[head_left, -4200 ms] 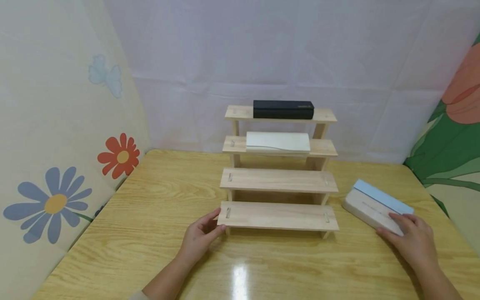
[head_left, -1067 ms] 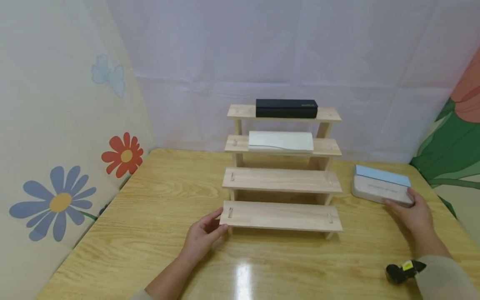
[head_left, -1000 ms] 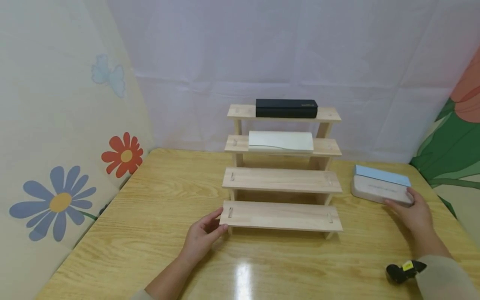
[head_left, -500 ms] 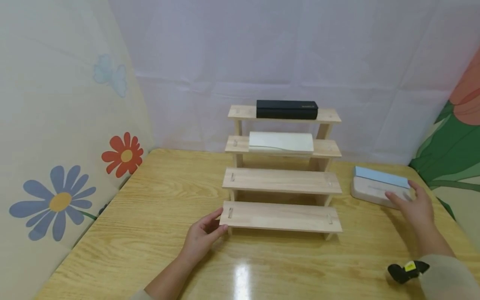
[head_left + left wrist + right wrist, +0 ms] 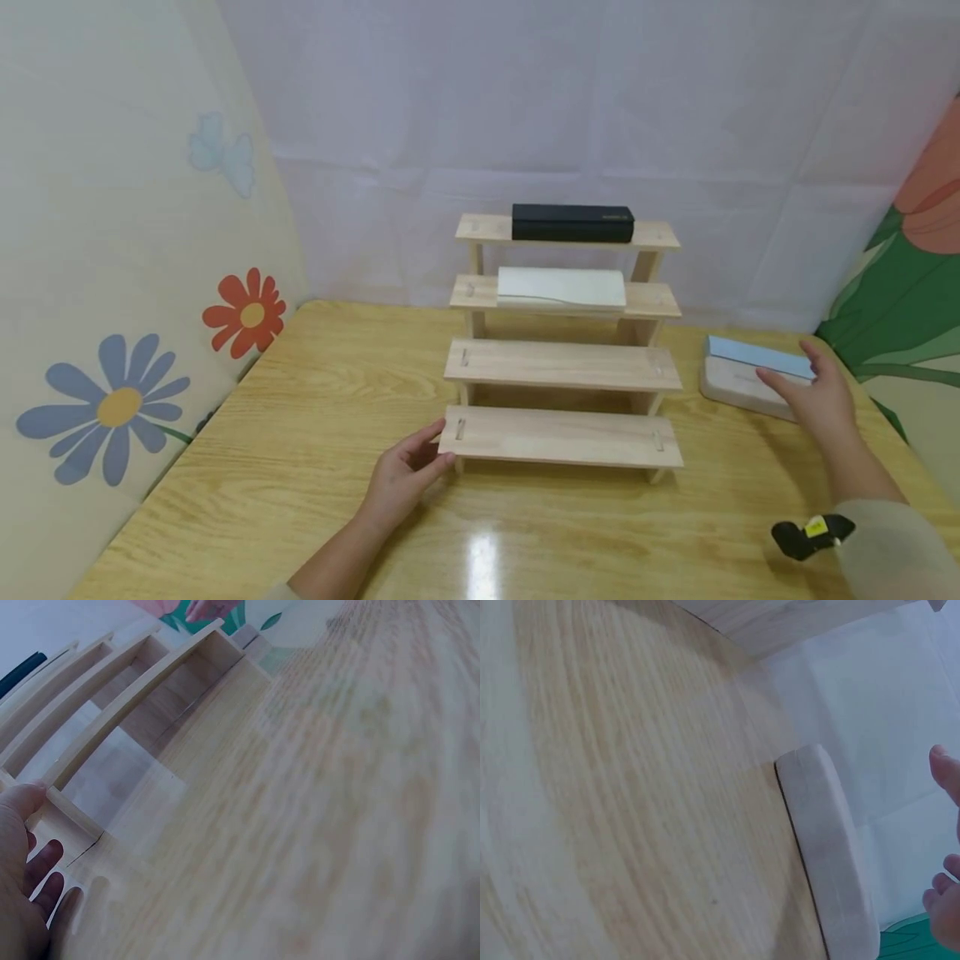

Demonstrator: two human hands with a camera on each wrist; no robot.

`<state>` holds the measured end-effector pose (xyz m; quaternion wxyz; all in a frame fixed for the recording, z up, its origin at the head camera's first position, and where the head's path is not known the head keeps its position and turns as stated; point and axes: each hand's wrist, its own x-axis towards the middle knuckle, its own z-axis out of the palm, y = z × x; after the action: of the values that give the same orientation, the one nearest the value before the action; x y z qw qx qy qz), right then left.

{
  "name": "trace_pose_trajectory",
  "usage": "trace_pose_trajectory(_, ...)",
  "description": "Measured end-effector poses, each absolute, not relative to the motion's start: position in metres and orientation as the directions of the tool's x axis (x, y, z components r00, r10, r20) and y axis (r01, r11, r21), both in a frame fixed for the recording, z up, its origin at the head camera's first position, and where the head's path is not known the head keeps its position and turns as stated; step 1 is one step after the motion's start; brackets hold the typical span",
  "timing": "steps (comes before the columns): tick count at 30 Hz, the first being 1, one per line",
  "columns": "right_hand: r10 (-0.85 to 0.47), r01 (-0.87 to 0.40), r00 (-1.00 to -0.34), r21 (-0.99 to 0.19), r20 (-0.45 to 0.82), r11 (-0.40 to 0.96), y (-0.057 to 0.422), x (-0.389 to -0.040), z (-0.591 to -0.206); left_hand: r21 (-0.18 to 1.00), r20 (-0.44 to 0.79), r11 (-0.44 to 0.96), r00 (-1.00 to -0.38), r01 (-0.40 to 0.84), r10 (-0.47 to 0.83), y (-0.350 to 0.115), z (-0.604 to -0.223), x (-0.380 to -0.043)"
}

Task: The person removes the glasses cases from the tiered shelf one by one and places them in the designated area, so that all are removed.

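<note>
A four-tier wooden display stand (image 5: 562, 437) stands mid-table in the head view. My left hand (image 5: 401, 473) pinches the left end of its lowest board, thumb at the front corner; in the left wrist view the thumb (image 5: 24, 799) meets the board's edge. At the right lies a pale grey case (image 5: 735, 382) with a light blue strip along its back. My right hand (image 5: 823, 404) hovers above the case's right end, thumb and fingers apart; the right wrist view shows a gap between the hand (image 5: 946, 900) and the case (image 5: 821, 847).
A black long case (image 5: 572, 223) sits on the top board, and a white flap-front case (image 5: 560, 286) on the one below. A white cloth (image 5: 420, 100) hangs behind the wood-grain table (image 5: 315, 433). Flower-printed panels (image 5: 90, 275) flank it. A black wrist device (image 5: 810, 535) shows at my right sleeve.
The grey case was slid back and turned straighter at the table's right. My right hand has then let go of it and lifted. My left hand stays on the stand.
</note>
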<state>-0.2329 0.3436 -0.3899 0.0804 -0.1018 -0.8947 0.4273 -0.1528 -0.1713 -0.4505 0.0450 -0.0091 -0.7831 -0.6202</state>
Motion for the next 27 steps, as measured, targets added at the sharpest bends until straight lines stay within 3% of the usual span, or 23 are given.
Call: trace_pose_trajectory(27,0.12,-0.035,-0.985,-0.829,0.123,0.559,0.304,-0.247,-0.347,0.971,0.073,0.233,-0.996,0.06,-0.047,-0.172,-0.452,-0.152)
